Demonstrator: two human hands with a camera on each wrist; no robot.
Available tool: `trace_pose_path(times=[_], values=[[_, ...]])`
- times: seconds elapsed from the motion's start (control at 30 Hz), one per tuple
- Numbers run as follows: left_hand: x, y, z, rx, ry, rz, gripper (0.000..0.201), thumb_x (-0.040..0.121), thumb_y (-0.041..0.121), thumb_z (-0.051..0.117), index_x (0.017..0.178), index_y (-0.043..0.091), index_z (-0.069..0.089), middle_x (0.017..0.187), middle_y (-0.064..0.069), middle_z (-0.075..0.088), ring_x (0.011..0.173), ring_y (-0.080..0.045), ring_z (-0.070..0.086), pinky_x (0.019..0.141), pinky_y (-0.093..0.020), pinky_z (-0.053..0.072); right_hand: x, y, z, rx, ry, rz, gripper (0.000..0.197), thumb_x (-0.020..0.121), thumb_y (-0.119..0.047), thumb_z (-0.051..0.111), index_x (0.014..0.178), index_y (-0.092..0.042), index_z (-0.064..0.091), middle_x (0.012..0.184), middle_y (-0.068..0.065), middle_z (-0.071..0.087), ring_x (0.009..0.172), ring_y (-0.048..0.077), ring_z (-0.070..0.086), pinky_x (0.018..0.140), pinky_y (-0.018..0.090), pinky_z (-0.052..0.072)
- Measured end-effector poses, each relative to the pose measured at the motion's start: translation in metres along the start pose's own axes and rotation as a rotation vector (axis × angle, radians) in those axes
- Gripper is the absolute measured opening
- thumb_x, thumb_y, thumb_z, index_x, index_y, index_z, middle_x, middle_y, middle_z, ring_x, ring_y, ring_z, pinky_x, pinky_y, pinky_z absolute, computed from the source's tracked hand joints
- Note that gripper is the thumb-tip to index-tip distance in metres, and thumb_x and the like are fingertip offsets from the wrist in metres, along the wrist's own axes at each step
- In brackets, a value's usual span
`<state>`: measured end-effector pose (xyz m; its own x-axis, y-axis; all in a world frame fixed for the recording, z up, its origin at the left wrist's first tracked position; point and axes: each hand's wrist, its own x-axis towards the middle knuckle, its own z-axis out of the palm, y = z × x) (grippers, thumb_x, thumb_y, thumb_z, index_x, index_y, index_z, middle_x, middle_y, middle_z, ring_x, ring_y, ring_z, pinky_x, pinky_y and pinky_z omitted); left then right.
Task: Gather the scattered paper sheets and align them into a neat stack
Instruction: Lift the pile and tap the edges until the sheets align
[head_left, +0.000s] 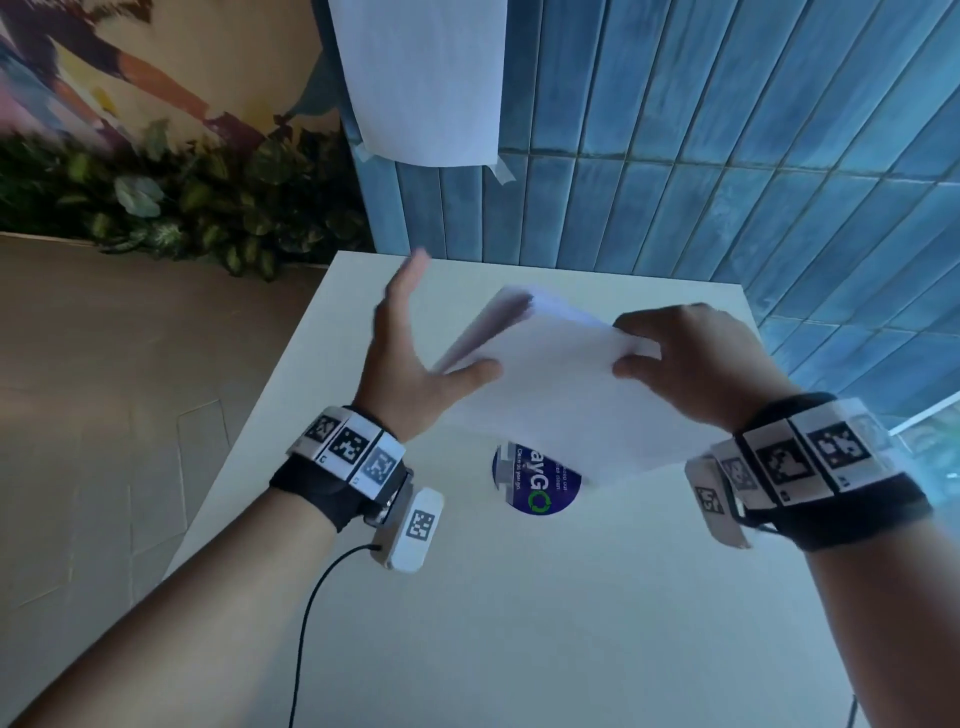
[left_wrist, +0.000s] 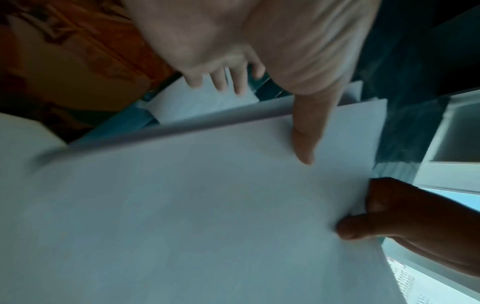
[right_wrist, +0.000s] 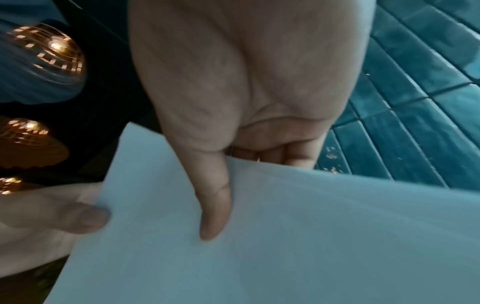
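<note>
Held above the far part of the white table (head_left: 519, 597): a bundle of paper sheets (head_left: 550, 395), tilted, edges fanned and blurred. Pinched at its right edge by the right hand (head_left: 691, 358), thumb on top, fingers curled beneath. Steadied on the left by the left hand (head_left: 410, 358), fingers straight and spread, thumb laid flat on the top sheet, nothing clasped.

Probably light, limp and slippery sheet on sheet; likely best squeezed at opposite edges and tapped square on the table.

Partly hidden under the bundle: a round blue sticker (head_left: 537, 486), legible only "ayGO" and "Clean as you go".
</note>
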<state>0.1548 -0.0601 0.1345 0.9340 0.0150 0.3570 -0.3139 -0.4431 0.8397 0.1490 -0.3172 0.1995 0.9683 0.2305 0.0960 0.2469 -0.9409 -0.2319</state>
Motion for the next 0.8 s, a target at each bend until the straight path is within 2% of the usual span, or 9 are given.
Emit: trace_pose_path(times=[0.07, 0.13, 0.2, 0.27, 0.4, 0.5, 0.63, 0.7, 0.8], values=[[0.002, 0.011, 0.007, -0.029, -0.200, -0.010, 0.086, 0.061, 0.038, 0.086, 0.136, 0.023, 0.047, 0.137, 0.009, 0.054, 0.127, -0.007, 0.049, 0.110, -0.029, 0.037, 0.004, -0.010, -0.005, -0.072, -0.044, -0.037, 0.023, 0.085, -0.027, 0.063, 0.108, -0.031, 0.068, 0.104, 0.007, 0.071, 0.098, 0.033, 0.062, 0.071, 0.032, 0.038], [-0.003, 0.014, 0.017, -0.050, -0.303, -0.108, 0.052, 0.065, 0.035, 0.084, 0.111, 0.021, 0.065, 0.110, 0.000, 0.071, 0.101, -0.012, 0.065, 0.094, -0.036, 0.052, 0.006, -0.017, -0.004, -0.114, -0.080, -0.065, 0.023, 0.086, -0.024, 0.059, 0.106, -0.034, 0.067, 0.102, 0.006, 0.070, 0.097, 0.031, 0.062, 0.070, 0.031, 0.036], [-0.013, 0.004, 0.025, -0.108, -0.253, -0.216, 0.022, 0.071, 0.024, 0.082, 0.088, 0.019, 0.069, 0.086, -0.001, 0.073, 0.076, -0.009, 0.067, 0.074, -0.030, 0.055, 0.004, -0.020, 0.005, -0.129, -0.108, -0.073, 0.024, 0.086, -0.024, 0.056, 0.105, -0.035, 0.067, 0.100, 0.004, 0.070, 0.095, 0.031, 0.062, 0.069, 0.030, 0.035], [-0.024, -0.008, 0.029, -0.176, -0.207, -0.319, 0.018, 0.073, 0.014, 0.081, 0.078, 0.024, 0.068, 0.077, 0.005, 0.070, 0.064, -0.002, 0.065, 0.066, -0.024, 0.052, 0.000, -0.020, 0.019, -0.114, -0.115, -0.066, 0.020, 0.086, -0.028, 0.056, 0.101, -0.035, 0.067, 0.097, 0.002, 0.070, 0.092, 0.029, 0.062, 0.067, 0.029, 0.034], [-0.037, -0.033, 0.024, -0.240, -0.220, -0.460, 0.022, 0.065, 0.021, 0.083, 0.081, 0.024, 0.069, 0.083, 0.001, 0.074, 0.076, -0.016, 0.069, 0.074, -0.034, 0.054, -0.017, -0.005, 0.038, -0.067, -0.101, 0.000, 0.014, 0.081, -0.041, 0.064, 0.090, -0.032, 0.069, 0.087, -0.002, 0.071, 0.084, 0.026, 0.062, 0.064, 0.028, 0.035], [-0.041, -0.046, 0.014, -0.300, -0.230, -0.504, 0.023, 0.065, 0.017, 0.083, 0.085, 0.019, 0.071, 0.084, 0.003, 0.075, 0.079, -0.013, 0.070, 0.075, -0.034, 0.054, -0.034, 0.021, 0.042, 0.031, -0.040, 0.100, 0.017, 0.075, -0.045, 0.071, 0.083, -0.029, 0.072, 0.076, -0.002, 0.070, 0.077, 0.025, 0.063, 0.061, 0.030, 0.043], [-0.040, -0.049, 0.008, -0.328, -0.291, -0.514, 0.027, 0.065, 0.012, 0.083, 0.089, 0.012, 0.071, 0.083, 0.003, 0.076, 0.077, -0.011, 0.071, 0.066, -0.024, 0.054, -0.052, 0.052, 0.046, 0.329, 0.065, 0.147, 0.013, 0.069, -0.034, 0.082, 0.072, -0.029, 0.070, 0.070, -0.012, 0.069, 0.069, 0.008, 0.064, 0.064, 0.027, 0.050], [-0.037, -0.049, 0.009, -0.328, -0.286, -0.508, 0.034, 0.065, 0.016, 0.082, 0.096, 0.008, 0.071, 0.092, -0.003, 0.076, 0.084, -0.016, 0.071, 0.071, -0.028, 0.056, -0.055, 0.062, 0.051, 0.517, 0.151, 0.212, 0.020, 0.064, -0.027, 0.086, 0.071, -0.031, 0.068, 0.072, -0.017, 0.069, 0.069, -0.004, 0.064, 0.062, 0.011, 0.046], [-0.036, -0.048, 0.011, -0.360, -0.247, -0.513, 0.049, 0.056, 0.025, 0.086, 0.099, 0.008, 0.071, 0.100, -0.011, 0.075, 0.091, -0.023, 0.071, 0.081, -0.039, 0.055, -0.057, 0.073, 0.070, 0.882, 0.250, 0.359, 0.026, 0.061, -0.016, 0.089, 0.078, -0.026, 0.071, 0.062, -0.013, 0.069, 0.055, -0.001, 0.060, 0.056, 0.012, 0.047]])
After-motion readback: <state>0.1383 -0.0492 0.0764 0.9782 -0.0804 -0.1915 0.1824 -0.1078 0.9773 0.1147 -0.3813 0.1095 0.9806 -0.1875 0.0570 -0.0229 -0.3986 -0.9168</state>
